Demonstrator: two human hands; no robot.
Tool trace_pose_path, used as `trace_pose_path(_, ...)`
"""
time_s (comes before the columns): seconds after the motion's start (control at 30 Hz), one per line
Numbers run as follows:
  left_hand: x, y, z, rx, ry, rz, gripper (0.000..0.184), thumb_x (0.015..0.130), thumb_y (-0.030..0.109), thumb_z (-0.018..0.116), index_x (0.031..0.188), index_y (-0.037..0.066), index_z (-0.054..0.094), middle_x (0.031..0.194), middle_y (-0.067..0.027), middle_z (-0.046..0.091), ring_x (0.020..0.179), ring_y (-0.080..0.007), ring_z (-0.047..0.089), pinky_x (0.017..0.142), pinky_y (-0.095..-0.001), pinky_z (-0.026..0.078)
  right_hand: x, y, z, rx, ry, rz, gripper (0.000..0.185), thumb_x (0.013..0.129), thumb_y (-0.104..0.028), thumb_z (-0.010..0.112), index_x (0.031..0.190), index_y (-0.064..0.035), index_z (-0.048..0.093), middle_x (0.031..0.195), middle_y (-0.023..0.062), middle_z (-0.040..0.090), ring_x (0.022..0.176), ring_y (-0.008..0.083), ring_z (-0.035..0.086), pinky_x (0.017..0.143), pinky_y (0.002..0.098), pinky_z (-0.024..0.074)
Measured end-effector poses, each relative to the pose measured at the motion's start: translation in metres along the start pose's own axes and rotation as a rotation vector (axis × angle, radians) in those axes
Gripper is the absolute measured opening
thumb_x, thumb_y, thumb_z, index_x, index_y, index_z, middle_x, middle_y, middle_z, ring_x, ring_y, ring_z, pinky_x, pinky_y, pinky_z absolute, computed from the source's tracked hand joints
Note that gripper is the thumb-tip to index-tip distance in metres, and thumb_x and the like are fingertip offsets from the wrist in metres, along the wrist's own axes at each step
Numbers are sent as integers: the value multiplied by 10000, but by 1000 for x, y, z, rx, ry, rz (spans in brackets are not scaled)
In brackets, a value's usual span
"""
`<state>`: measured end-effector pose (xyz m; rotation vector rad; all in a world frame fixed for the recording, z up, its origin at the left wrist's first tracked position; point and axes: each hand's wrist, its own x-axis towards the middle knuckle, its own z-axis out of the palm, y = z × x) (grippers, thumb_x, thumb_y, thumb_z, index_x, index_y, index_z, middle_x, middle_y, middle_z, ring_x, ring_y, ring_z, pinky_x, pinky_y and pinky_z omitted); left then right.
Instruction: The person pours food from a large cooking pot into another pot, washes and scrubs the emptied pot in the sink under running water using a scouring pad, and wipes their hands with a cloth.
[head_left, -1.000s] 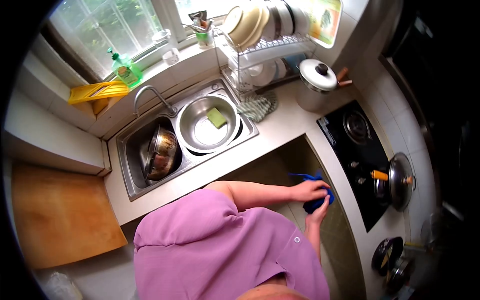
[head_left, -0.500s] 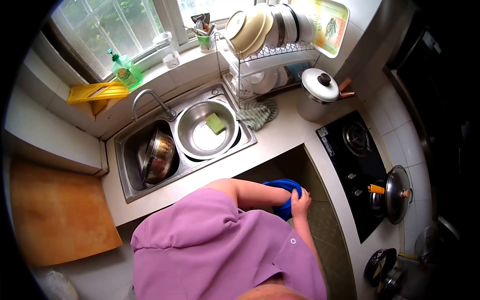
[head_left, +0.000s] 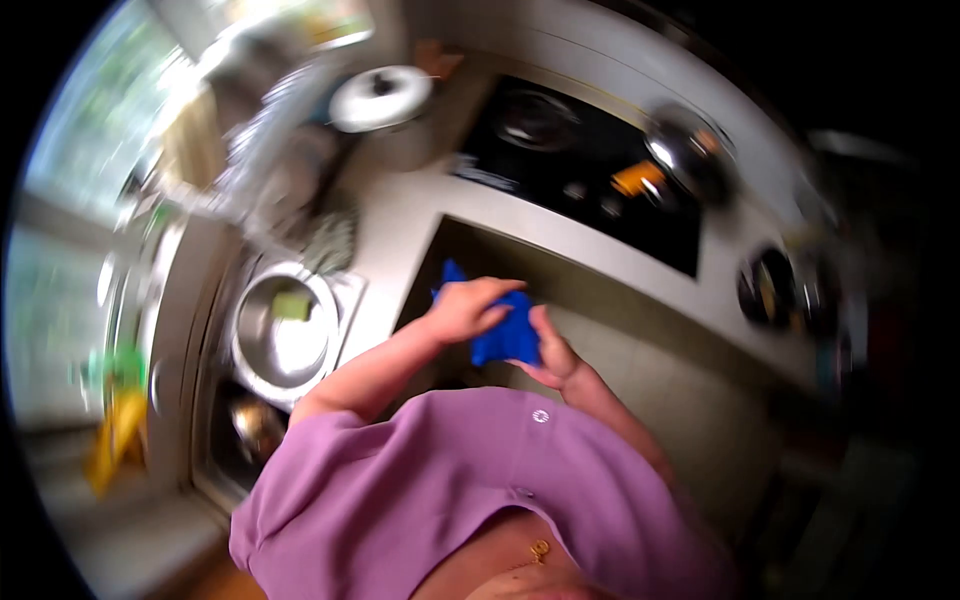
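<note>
Between my two hands, in front of my chest, is a bunched blue cloth [head_left: 508, 335]. My left hand [head_left: 465, 308] lies over its upper left part, with fingers and thumb bent around the fabric. At the cloth's right edge, my right hand [head_left: 553, 352] grips it with the thumb up; its other fingers are partly hidden behind the fabric. Both hands are somewhat blurred.
A sink with a steel basin [head_left: 285, 330] and a green sponge [head_left: 292, 306] is on the left. Ahead stand a lidded pot [head_left: 382, 105] and a black gas stove [head_left: 560, 160]. A lidded pan [head_left: 690, 150] sits farther right.
My view has swung right, toward the stove. The blue cloth was wrapped about my left forearm and hand, with my right hand gripping it; now it is bunched between both hands.
</note>
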<state>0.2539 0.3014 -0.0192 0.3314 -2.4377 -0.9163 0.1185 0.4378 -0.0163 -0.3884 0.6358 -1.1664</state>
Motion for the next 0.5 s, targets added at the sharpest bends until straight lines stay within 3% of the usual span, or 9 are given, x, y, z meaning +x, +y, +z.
trace_pose_path(0.07, 5, -2, -11, 85, -13, -45, 409, 715, 109, 623, 1121, 140, 580, 1019, -121, 624, 910, -296, 613, 756, -374, 499, -41, 5, -33, -336, 73, 137, 610, 939, -509, 332, 1376, -84, 312, 1335, 79, 442, 1219, 204, 442, 1002, 384, 351)
trace_pose_path(0.13, 13, -16, -33, 171, 47, -140, 364, 759, 146, 612, 1121, 129, 580, 994, -135, 630, 909, -321, 610, 756, -388, 494, -90, 3, -58, -718, 172, 83, 538, 943, -459, 357, 1348, -107, 385, 1292, 101, 495, 1209, 212, 461, 1000, 388, 349)
trace_pose_path(0.2, 27, -32, -64, 545, 127, -280, 387, 811, 275, 617, 1157, 111, 559, 1033, -166, 614, 919, -345, 606, 791, -402, 485, -156, 16, -82, -1017, 605, 180, 500, 895, -437, 474, 1282, -121, 483, 1253, 135, 527, 1177, 224, 494, 978, 396, 365)
trace_pose_path(0.23, 43, -33, -75, 703, 143, -402, 519, 804, 348, 631, 1243, 112, 486, 1123, -162, 581, 965, -336, 587, 814, -418, 475, -190, 47, -122, -1423, 828, 168, 487, 826, -385, 582, 1223, -107, 533, 1162, 155, 575, 1099, 249, 545, 938, 414, 394)
trace_pose_path(0.3, 39, -76, -99, 1048, 90, -362, 682, 782, 381, 644, 1349, 141, 351, 1332, -144, 425, 1110, -327, 495, 852, -424, 453, -273, 67, -124, -1814, 906, 675, 465, 790, -359, 606, 1175, -102, 558, 1074, 158, 597, 1057, 276, 553, 916, 428, 407)
trace_pose_path(0.37, 46, -99, -82, 1274, -211, -525, 687, 724, 404, 677, 1309, 149, 425, 1416, -129, 305, 1005, -342, 533, 792, -444, 476, -333, 130, -159, -1625, 1005, 908, 446, 799, -371, 584, 1167, -119, 563, 1022, 143, 601, 1047, 285, 549, 895, 454, 418)
trace_pose_path(0.4, 48, -124, -58, 1340, -298, -417, 667, 711, 420, 678, 1284, 157, 460, 1409, -128, 319, 950, -321, 548, 771, -440, 484, -356, 143, -151, -1378, 1057, 900, 464, 794, -390, 581, 1177, -130, 561, 1070, 131, 593, 1068, 284, 539, 897, 455, 420)
trace_pose_path(0.47, 70, -94, 14, 982, -691, -528, 716, 711, 465, 672, 1308, 152, 432, 1398, -112, 337, 1163, -318, 461, 856, -424, 471, -402, 202, -160, -1090, 1154, 813, 498, 784, -420, 576, 1196, -140, 555, 1144, 105, 582, 1083, 288, 536, 892, 447, 430)
trace_pose_path(0.5, 91, -81, 42, 981, -699, -476, 716, 711, 465, 672, 1308, 152, 432, 1398, -112, 337, 1163, -318, 461, 856, -424, 471, -422, 250, -184, -1049, 1214, 754, 515, 780, -432, 574, 1204, -141, 551, 1169, 91, 579, 1077, 293, 543, 886, 439, 439)
